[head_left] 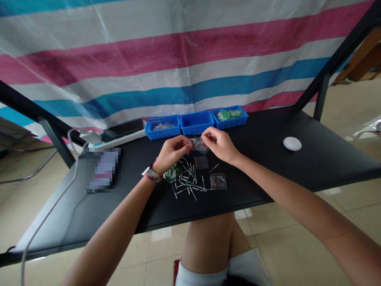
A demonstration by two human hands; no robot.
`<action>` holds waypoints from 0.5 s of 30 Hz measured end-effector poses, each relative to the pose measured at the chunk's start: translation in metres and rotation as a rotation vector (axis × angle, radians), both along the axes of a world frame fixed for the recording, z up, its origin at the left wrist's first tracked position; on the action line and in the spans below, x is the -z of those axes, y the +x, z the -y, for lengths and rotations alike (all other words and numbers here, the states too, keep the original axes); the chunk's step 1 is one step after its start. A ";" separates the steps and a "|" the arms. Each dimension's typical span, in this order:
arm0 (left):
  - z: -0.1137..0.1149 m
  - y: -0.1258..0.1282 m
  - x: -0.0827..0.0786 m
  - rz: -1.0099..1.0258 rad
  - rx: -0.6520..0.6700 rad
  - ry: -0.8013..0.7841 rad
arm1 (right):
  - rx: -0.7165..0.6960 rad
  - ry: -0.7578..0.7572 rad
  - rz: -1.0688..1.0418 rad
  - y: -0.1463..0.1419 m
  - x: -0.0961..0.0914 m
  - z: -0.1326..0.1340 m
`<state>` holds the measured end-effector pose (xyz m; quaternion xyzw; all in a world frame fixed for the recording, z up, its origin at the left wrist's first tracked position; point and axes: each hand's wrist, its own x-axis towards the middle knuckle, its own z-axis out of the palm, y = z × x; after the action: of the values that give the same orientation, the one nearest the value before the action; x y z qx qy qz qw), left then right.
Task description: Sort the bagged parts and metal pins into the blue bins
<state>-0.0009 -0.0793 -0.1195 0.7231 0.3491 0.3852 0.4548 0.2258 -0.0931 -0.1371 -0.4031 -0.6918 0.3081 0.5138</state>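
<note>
Both hands hold a small clear plastic bag [200, 145] above the table, just in front of the blue bins. My left hand [175, 151] pinches its left side, and my right hand [219, 143] pinches its upper right edge. Small brass-coloured pieces show inside the bag. Below the hands lies a loose pile of silver pop rivets [189, 176]. A green packet [172, 172] sits partly behind my left wrist. Two more clear bags with brass-coloured pieces lie flat, one bag [201, 162] under the hands and another bag [218, 181] nearer the front edge.
Three blue bins stand along the back: a left bin [163, 127] with clear bags, a middle bin [196, 123], and a right bin [229, 116] with green packets. A phone [122, 130] rests on a white power strip [117, 142]. A white round object [292, 143] lies right; a cable [64, 194] runs left.
</note>
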 end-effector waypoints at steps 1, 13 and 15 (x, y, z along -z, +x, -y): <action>0.001 0.001 -0.001 0.006 0.004 0.002 | -0.030 -0.043 -0.046 -0.001 0.001 -0.001; 0.002 0.001 -0.007 0.045 -0.022 -0.078 | -0.198 -0.424 -0.365 -0.006 -0.001 0.003; 0.002 0.001 -0.007 0.052 -0.031 -0.074 | -0.209 -0.434 -0.378 -0.007 -0.001 0.004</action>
<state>0.0000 -0.0811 -0.1124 0.6901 0.3624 0.3975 0.4842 0.2187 -0.0974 -0.1360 -0.3657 -0.5398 0.5694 0.5007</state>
